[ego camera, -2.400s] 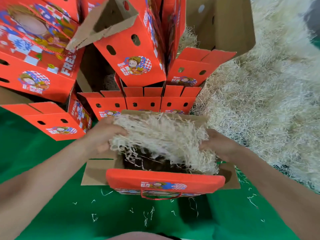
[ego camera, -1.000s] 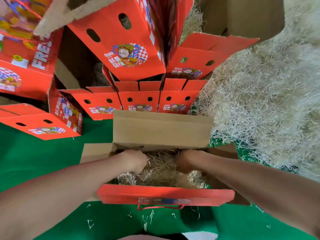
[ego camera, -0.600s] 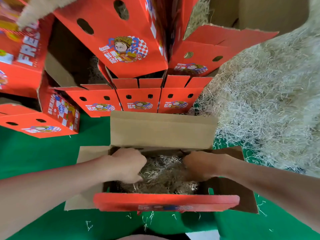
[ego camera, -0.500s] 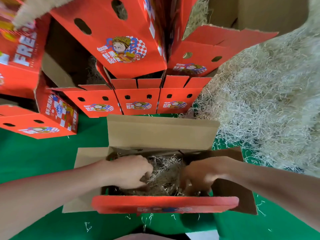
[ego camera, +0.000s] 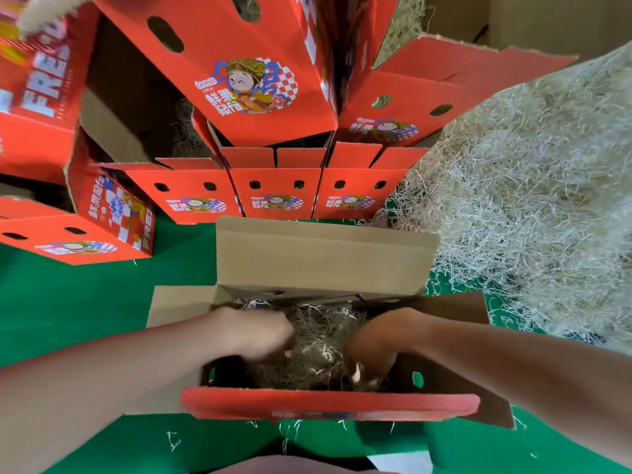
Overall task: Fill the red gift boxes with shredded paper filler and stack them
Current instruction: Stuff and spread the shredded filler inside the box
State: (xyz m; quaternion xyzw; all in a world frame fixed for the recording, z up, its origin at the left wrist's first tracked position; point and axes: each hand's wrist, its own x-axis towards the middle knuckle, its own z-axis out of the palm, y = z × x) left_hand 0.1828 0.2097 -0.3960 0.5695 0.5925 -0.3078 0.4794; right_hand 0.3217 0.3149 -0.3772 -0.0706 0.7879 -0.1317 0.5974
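An open red gift box (ego camera: 328,403) stands on the green cloth right in front of me, its brown flaps spread and its far flap (ego camera: 325,258) upright. Pale shredded paper filler (ego camera: 318,350) lies inside it. My left hand (ego camera: 256,333) and my right hand (ego camera: 379,340) are both down in the box, pressing on the filler with fingers curled into it. Behind the box rises a stack of red gift boxes (ego camera: 273,186), some with filler showing through their openings.
A big heap of loose shredded paper (ego camera: 530,206) fills the right side. More red boxes (ego camera: 78,234) lie tipped at the left. Green cloth (ego camera: 85,302) covers the surface, with stray paper strands near the front edge.
The bundle of filler that my hands held above the box has gone down into it. Both hands have sunk deeper inside and drawn toward the near wall.
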